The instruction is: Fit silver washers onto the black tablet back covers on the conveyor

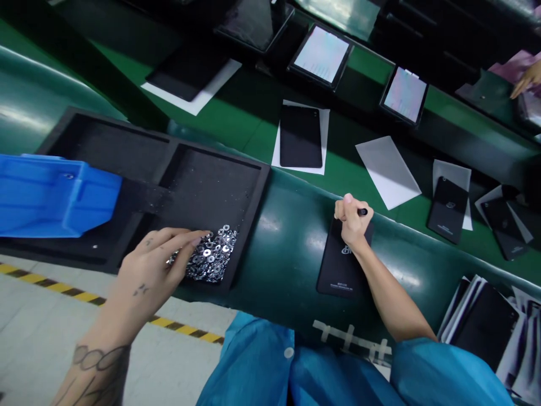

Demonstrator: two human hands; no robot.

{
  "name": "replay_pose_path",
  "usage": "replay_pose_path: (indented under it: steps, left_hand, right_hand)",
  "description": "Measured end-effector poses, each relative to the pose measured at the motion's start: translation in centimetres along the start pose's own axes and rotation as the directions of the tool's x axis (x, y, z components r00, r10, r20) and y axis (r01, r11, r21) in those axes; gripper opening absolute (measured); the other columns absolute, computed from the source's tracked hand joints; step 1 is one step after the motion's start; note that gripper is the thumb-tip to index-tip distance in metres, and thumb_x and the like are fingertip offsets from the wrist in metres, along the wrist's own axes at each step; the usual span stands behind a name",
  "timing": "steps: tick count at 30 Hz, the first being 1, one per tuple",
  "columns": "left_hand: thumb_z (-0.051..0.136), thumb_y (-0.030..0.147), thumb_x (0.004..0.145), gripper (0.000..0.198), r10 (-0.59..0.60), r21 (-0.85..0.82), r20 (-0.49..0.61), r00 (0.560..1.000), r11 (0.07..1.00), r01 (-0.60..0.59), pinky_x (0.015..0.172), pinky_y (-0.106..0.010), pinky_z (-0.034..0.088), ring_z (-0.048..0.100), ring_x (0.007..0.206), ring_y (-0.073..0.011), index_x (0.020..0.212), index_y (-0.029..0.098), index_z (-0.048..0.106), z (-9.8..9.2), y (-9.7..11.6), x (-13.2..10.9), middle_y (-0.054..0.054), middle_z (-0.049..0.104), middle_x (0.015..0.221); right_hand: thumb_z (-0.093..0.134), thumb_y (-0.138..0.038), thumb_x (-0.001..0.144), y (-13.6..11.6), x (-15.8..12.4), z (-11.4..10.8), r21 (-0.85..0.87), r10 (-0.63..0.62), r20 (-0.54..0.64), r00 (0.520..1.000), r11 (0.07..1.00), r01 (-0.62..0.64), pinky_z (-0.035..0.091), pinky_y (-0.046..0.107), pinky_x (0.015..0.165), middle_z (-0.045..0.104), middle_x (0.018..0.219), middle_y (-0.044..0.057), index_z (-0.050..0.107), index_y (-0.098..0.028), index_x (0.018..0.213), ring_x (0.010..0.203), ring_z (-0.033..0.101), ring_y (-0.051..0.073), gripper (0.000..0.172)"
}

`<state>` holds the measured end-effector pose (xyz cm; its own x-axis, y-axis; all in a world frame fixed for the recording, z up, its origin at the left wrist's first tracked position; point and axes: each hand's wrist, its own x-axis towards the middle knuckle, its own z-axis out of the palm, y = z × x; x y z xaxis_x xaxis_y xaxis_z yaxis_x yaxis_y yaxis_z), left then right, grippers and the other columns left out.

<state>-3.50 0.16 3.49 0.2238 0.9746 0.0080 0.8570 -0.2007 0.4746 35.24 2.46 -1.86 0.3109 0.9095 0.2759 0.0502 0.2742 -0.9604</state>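
My left hand (156, 262) reaches into a black foam tray (253, 192), fingers stretched flat over a heap of several small silver washers (213, 254) in its near corner. My right hand (351, 217) is closed in a fist around a small dark tool whose tip sticks out to the right. It rests on the top end of a black tablet back cover (340, 270) that lies face down on the dark green rounded edge (287, 248) of the bench.
A blue plastic bin (51, 194) sits on the tray's left part. On the green belt (236, 121) beyond lie several black covers on white sheets and lit tablets (322, 55). Another person's hand (524, 82) shows at far right. More covers are stacked at lower right (482, 321).
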Motion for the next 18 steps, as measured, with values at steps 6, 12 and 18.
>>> replay_pose_path:
  steps: [6,12,18]
  left_hand:
    - [0.048,0.049,0.106,0.034,-0.039,-0.085,-0.04,0.998,0.996,0.035,0.105,-0.048,0.057,0.074,0.106,-0.0327,0.11,0.029,0.075,-0.2,-0.6,-0.2,-0.004,0.079,0.113]
    - [0.048,0.049,0.106,0.039,0.008,-0.231,-0.019,1.0,0.973,-0.012,0.101,-0.044,0.057,0.074,0.112,-0.0318,0.113,0.021,0.075,1.1,-2.9,0.4,-0.01,0.079,0.12]
    - [0.052,0.05,0.107,0.038,0.038,-0.302,-0.127,0.991,0.95,-0.075,0.096,-0.037,0.057,0.074,0.103,-0.0267,0.116,0.023,0.077,0.5,-3.2,-0.6,-0.008,0.08,0.116]
  right_hand:
    - [0.059,-0.067,0.105,-0.1,-0.2,0.1,-0.068,0.014,-0.035,0.999,0.998,-0.016,0.025,0.032,0.051,0.029,0.052,-0.005,0.028,-0.025,0.056,0.048,0.028,0.01,0.072]
    - [0.062,-0.076,0.099,-0.6,0.3,0.6,-0.029,0.027,-0.022,0.999,0.999,-0.027,0.028,0.028,0.047,0.028,0.05,-0.007,0.03,-0.025,0.054,0.047,0.028,0.009,0.075]
    - [0.058,-0.076,0.101,-5.6,0.1,-1.4,-0.232,0.072,0.091,0.993,0.972,-0.049,0.042,0.026,0.05,0.043,0.06,-0.004,0.043,-0.024,0.059,0.053,0.042,0.012,0.069]
